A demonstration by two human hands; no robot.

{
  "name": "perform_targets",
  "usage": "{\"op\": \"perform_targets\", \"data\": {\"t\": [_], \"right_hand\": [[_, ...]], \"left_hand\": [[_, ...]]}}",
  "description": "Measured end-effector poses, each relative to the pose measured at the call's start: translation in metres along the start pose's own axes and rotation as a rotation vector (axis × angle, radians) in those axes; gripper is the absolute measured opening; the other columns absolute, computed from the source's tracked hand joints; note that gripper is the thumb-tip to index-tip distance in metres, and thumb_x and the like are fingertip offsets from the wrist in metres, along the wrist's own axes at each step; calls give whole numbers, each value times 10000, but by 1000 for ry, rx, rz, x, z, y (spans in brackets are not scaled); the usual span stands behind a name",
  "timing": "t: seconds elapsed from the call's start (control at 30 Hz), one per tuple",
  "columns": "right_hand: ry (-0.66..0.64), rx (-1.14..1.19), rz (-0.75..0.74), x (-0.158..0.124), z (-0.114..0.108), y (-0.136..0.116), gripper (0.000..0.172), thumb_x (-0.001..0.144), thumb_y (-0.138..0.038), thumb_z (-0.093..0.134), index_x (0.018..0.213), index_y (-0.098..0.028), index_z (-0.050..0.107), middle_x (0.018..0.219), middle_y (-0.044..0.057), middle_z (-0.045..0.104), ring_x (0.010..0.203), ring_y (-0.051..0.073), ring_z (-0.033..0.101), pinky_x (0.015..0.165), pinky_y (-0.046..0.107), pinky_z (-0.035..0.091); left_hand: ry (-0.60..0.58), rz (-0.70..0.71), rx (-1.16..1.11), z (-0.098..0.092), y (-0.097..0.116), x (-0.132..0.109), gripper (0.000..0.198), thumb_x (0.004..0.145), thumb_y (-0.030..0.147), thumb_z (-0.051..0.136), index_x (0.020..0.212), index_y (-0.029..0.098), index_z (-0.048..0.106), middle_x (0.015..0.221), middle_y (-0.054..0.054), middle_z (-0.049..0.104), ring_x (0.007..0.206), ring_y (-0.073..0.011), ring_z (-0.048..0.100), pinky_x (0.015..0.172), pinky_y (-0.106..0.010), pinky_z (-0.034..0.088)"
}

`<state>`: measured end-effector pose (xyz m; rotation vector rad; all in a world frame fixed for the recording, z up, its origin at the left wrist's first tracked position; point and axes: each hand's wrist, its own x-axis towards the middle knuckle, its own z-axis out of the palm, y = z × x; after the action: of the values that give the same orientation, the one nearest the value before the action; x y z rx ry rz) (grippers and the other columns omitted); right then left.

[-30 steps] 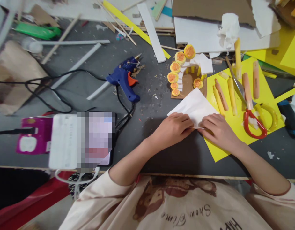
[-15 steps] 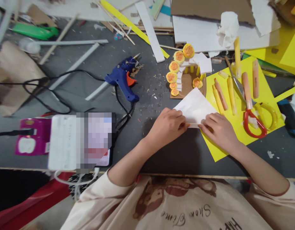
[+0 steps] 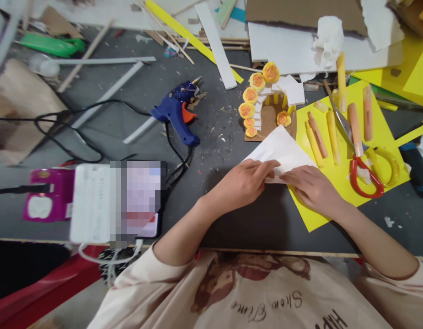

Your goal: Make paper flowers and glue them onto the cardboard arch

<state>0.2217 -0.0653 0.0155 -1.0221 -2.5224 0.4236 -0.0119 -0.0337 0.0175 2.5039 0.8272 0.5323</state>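
Note:
A sheet of white paper (image 3: pixel 281 145) lies on the dark table in front of me, one corner pointing away and its near edge folded over. My left hand (image 3: pixel 247 183) grips the left part of this edge, fingers bent and the index finger reaching across the fold. On the right part, my right hand (image 3: pixel 309 187) holds the paper down with its fingers close together on top. Both thumbs are largely hidden. Just beyond the paper's tip stands a small cardboard model (image 3: pixel 271 114) with white steps and yellow-orange flowers.
Right of the paper, a yellow sheet (image 3: pixel 314 214) carries red-and-yellow-handled scissors (image 3: pixel 365 176) and several clay sticks (image 3: pixel 332 137). A blue hot glue gun (image 3: pixel 177 109) with a black cord lies to the left. Nearer me are a phone (image 3: pixel 142 196) and a white box (image 3: pixel 91 203).
My fingers have shifted from pinching the near edge to lying over the fold. The left index finger now stretches rightward, and the hands have come closer together.

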Motion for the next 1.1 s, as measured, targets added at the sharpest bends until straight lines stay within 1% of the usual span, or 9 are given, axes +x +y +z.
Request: {"op": "perform_targets", "data": {"t": [0.17, 0.23, 0.3, 0.37, 0.47, 0.63, 0.8, 1.03, 1.1], "right_hand": [[42, -62, 73, 4, 6, -5, 272, 961, -200, 494, 1216, -141, 570, 900, 92, 729, 822, 239, 640, 710, 374, 491], [56, -71, 91, 6, 9, -6, 278, 974, -198, 472, 1233, -144, 554, 902, 91, 736, 817, 239, 645, 701, 372, 486], [81, -63, 116, 7, 10, -6, 270, 979, -187, 456, 1233, -154, 542, 878, 81, 736, 802, 234, 646, 690, 365, 482], [88, -34, 154, 7, 11, -6, 260, 978, -191, 458, 1226, -173, 530, 858, 71, 729, 795, 230, 648, 696, 361, 486], [48, 28, 199, 7, 9, -6, 284, 954, -226, 507, 1236, -196, 508, 891, 70, 721, 812, 236, 648, 725, 370, 497], [35, 55, 246, 5, 7, -6, 286, 948, -246, 515, 1229, -196, 503, 825, 55, 695, 744, 228, 632, 685, 351, 485], [28, 117, 337, 5, 5, -4, 281, 960, -293, 496, 1228, -211, 493, 782, 33, 671, 727, 218, 630, 702, 346, 489], [67, -12, 374, 7, 6, -4, 260, 948, -329, 524, 1175, -203, 513, 760, 38, 669, 691, 227, 625, 657, 337, 463], [66, -48, 384, 7, 6, -4, 249, 947, -321, 521, 1165, -201, 519, 766, 45, 670, 696, 234, 623, 653, 339, 452]], "left_hand": [[16, -55, -45, -1, 1, -1, 425, 894, 113, 537, 1279, 163, 365, 970, -42, 731, 897, -172, 699, 833, -308, 534], [7, -61, -49, -1, 1, -1, 459, 893, 173, 604, 1283, 170, 362, 961, -39, 729, 897, -178, 703, 832, -315, 537], [7, -46, -37, 0, 0, -1, 484, 880, 181, 635, 1282, 163, 366, 937, -38, 723, 877, -184, 703, 815, -318, 541], [23, -37, -25, 2, -1, -1, 466, 884, 132, 598, 1287, 158, 365, 923, -37, 718, 859, -179, 701, 801, -315, 543], [40, -68, -77, 4, -2, -1, 457, 883, 76, 532, 1298, 166, 362, 911, -27, 710, 818, -153, 693, 790, -298, 544], [19, -153, -190, 3, -2, -2, 461, 862, 86, 542, 1282, 186, 380, 876, -7, 692, 757, -124, 676, 741, -254, 542], [1, -245, -164, -2, -3, -2, 408, 843, 105, 554, 1223, 193, 434, 826, 14, 666, 680, -110, 638, 666, -221, 508], [-34, -259, -92, -6, -5, -2, 404, 835, 117, 554, 1223, 174, 455, 768, 21, 650, 648, -130, 616, 668, -240, 486], [-50, -292, -85, -7, -6, -1, 395, 836, 118, 549, 1219, 171, 466, 741, 27, 639, 642, -134, 615, 658, -241, 479]]}}
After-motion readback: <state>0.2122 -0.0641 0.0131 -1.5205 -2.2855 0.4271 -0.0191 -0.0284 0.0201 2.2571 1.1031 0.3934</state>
